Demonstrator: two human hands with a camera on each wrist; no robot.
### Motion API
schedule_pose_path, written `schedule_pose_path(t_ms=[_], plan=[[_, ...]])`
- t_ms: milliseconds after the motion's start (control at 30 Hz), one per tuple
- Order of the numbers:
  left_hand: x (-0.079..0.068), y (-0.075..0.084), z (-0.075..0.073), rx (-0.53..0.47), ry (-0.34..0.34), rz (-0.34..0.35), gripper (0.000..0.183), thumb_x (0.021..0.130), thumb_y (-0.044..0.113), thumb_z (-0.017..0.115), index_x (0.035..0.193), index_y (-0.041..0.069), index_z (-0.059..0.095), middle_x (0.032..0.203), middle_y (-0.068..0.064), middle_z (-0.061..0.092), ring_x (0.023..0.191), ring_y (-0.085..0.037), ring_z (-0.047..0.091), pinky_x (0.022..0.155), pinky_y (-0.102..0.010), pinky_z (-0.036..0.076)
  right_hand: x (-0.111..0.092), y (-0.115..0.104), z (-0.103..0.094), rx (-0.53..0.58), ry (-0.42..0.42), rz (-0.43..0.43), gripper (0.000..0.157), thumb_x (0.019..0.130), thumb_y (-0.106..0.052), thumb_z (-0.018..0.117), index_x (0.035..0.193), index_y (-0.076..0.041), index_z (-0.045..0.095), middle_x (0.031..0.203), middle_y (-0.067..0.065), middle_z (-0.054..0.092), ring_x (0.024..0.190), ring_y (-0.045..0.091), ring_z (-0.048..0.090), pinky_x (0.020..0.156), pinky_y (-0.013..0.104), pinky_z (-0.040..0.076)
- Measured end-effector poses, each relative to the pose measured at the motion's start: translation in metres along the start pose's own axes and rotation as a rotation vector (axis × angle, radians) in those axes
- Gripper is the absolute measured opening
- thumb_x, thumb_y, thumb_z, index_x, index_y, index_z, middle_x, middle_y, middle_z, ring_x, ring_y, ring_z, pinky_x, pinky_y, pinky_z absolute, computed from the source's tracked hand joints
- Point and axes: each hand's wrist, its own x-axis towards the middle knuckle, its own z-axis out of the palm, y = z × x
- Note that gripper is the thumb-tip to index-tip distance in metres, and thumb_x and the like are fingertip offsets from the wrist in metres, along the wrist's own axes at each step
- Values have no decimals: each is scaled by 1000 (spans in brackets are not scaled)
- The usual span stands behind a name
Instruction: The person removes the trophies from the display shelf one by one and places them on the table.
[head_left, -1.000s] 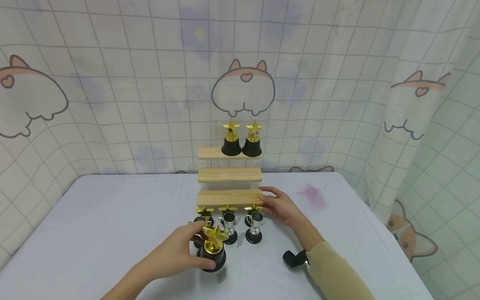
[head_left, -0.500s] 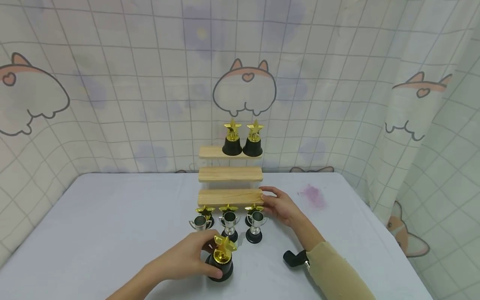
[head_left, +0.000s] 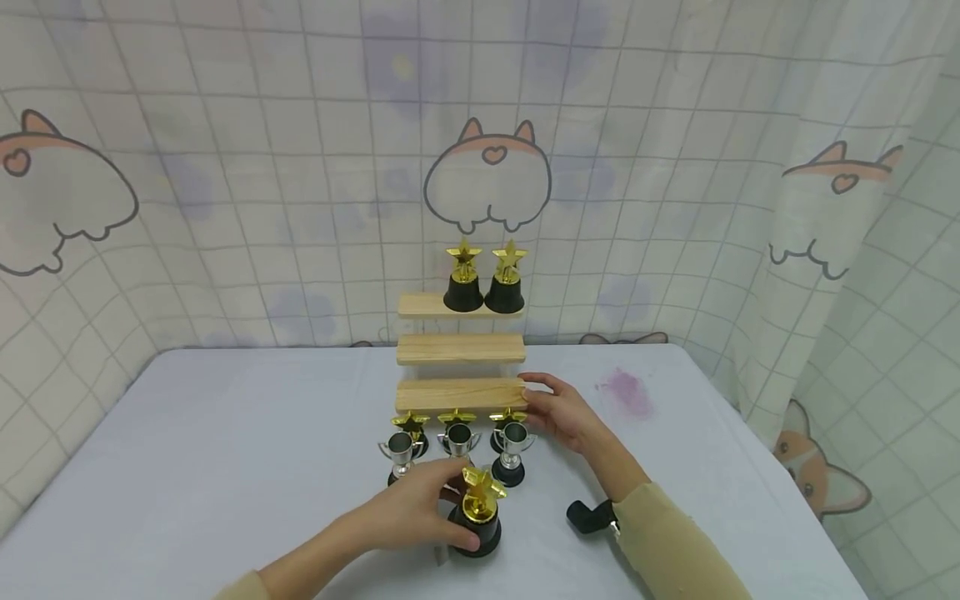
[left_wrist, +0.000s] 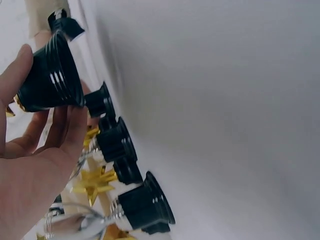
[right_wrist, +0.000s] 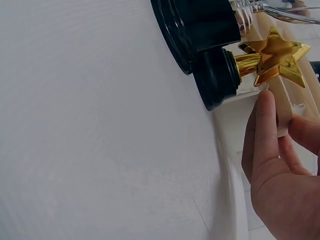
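Observation:
My left hand [head_left: 416, 508] grips a gold star trophy [head_left: 480, 504] by its black base, thumb on the near side. In the left wrist view that base [left_wrist: 47, 80] shows its underside rim, held off the white cloth. Three silver cups stand in a row just beyond: a left cup [head_left: 401, 450], a middle cup [head_left: 459, 437] partly behind the hand, and a right cup [head_left: 512, 446]. Behind them are three more star trophies, one of them a gold star [right_wrist: 275, 57]. My right hand [head_left: 562, 412] pinches the right end of the lowest wooden shelf [head_left: 457, 394].
Above the lowest shelf rise a middle shelf [head_left: 460, 348] and a top shelf [head_left: 420, 305]. Two star trophies, a left one [head_left: 463, 287] and a right one [head_left: 506, 287], stand on the top shelf. A black device [head_left: 588, 517] sits at the right sleeve. A patterned curtain [head_left: 300, 167] hangs behind.
My left hand has carried the star trophy to the right, from in front of the left cup to in front of the middle and right cups. The right hand stays on the shelf.

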Motion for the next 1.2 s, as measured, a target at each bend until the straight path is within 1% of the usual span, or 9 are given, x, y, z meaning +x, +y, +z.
schedule_pose_path(t_ms=[200, 300, 400, 500, 567, 633, 833, 967, 1200], plan=[[14, 1, 9, -38, 22, -17, 50, 77, 22, 93, 116, 21, 62, 111, 11, 65, 107, -9, 65, 96, -25, 53, -1, 0, 0, -17, 6, -10, 46, 106, -9, 56, 150, -5, 45, 127, 20, 62, 99, 19, 69, 77, 25, 59], [20, 1, 15, -45, 37, -22, 53, 76, 21, 94, 118, 20, 62, 110, 11, 65, 107, -9, 66, 95, -24, 53, -1, 1, 1, -23, 5, -7, 46, 106, -9, 56, 150, -5, 45, 127, 19, 62, 99, 19, 69, 76, 24, 59], [24, 2, 20, -49, 34, -14, 55, 76, 19, 94, 121, 19, 63, 110, 12, 65, 106, -8, 66, 94, -24, 53, -2, 1, 2, -16, 3, -3, 45, 106, -9, 56, 150, -6, 46, 126, 18, 63, 98, 18, 69, 75, 24, 59], [28, 4, 25, -32, 20, 8, 55, 76, 17, 94, 121, 18, 64, 110, 13, 65, 107, -7, 65, 96, -26, 53, -2, 0, 2, -4, -5, -14, 46, 106, -8, 56, 150, -4, 45, 125, 18, 64, 98, 18, 70, 76, 24, 59], [30, 4, 28, 2, 12, 35, 54, 75, 17, 94, 120, 18, 64, 110, 13, 65, 107, -7, 64, 96, -26, 53, -3, -1, 2, 10, -13, -27, 46, 106, -7, 55, 150, -2, 44, 122, 17, 65, 97, 18, 70, 76, 24, 59], [33, 4, 31, 36, 11, 44, 53, 75, 17, 94, 119, 18, 63, 109, 14, 64, 107, -6, 64, 97, -27, 52, -4, -1, 2, 17, -21, -38, 46, 106, -6, 54, 150, 0, 43, 120, 16, 65, 96, 18, 70, 77, 25, 59], [39, 6, 38, 108, 8, 25, 51, 74, 19, 94, 114, 18, 62, 106, 17, 63, 105, -3, 62, 97, -28, 51, -4, -1, 2, 25, -39, -50, 46, 107, -5, 53, 151, 2, 41, 118, 14, 65, 96, 18, 70, 78, 24, 59], [42, 5, 41, 149, 23, 30, 50, 73, 19, 95, 111, 18, 62, 104, 17, 63, 104, -2, 61, 97, -29, 51, -4, 0, 2, 22, -38, -47, 46, 107, -6, 53, 151, 2, 41, 120, 15, 65, 97, 18, 70, 79, 25, 59], [49, 2, 43, 132, 31, 7, 52, 73, 16, 95, 115, 17, 64, 105, 17, 63, 104, -2, 62, 98, -27, 51, -4, -1, 3, 20, -30, -41, 46, 106, -6, 54, 150, 1, 42, 119, 16, 65, 96, 17, 70, 78, 25, 59]])
